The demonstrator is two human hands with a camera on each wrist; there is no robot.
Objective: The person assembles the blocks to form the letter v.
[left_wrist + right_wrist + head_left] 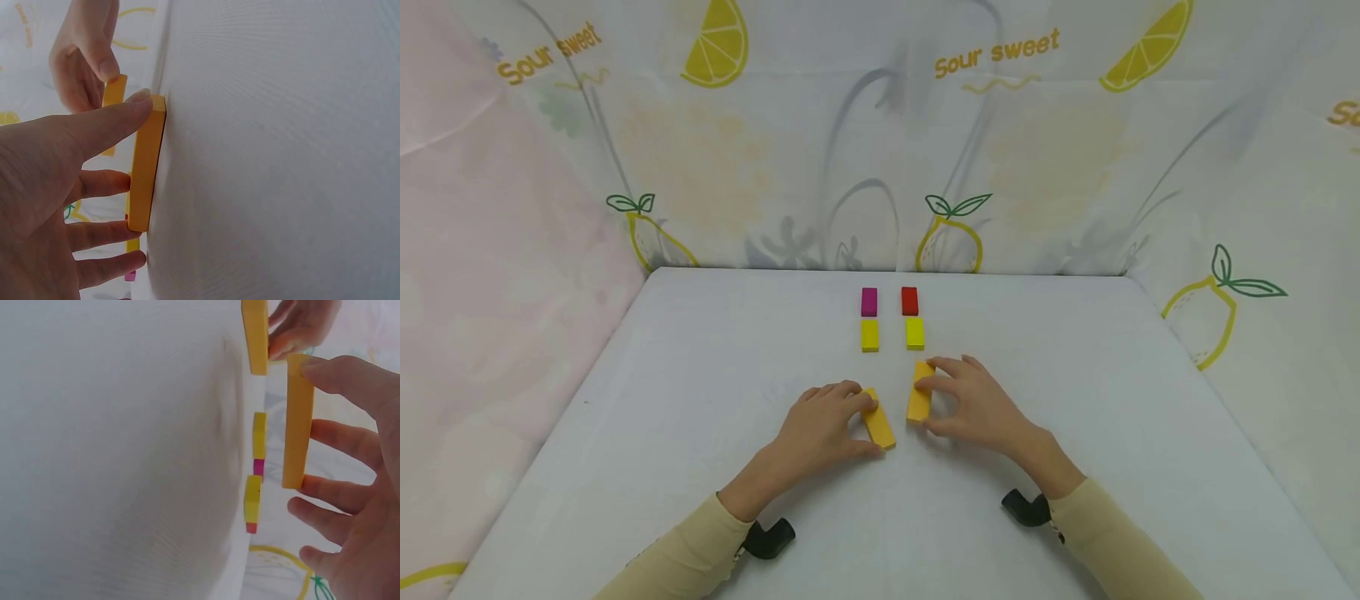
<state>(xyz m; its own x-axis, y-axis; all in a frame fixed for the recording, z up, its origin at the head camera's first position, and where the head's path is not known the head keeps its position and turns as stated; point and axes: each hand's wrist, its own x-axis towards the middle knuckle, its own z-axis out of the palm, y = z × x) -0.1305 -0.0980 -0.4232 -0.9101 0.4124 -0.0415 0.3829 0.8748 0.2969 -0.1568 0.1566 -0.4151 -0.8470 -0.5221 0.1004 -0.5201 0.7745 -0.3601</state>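
1. A person's two bare hands are over a white table (625, 417), each with a long orange block between its fingers.
2. The left hand (827, 425) pinches the left orange block (880, 422): thumb at the near end, fingers at the far end and along the side. The block slants, its near end angled toward the right hand, and appears to rest on the table.
3. The right hand (976, 406) pinches the right orange block (919, 405) in a similar way, thumb at the near end, middle finger at the far end. In the right wrist view this block looks raised off the table. The two orange blocks are near each other but apart.
4. Beyond them are two short columns: a purple block (869, 302) behind one yellow block (869, 336), and a red block (910, 301) behind another yellow block (915, 333).
5. The orange blocks look light, stiff and hardly fragile, with smooth faces that may slip a little. The two short ends seem the best place to hold, leaving the long sides mostly uncovered.
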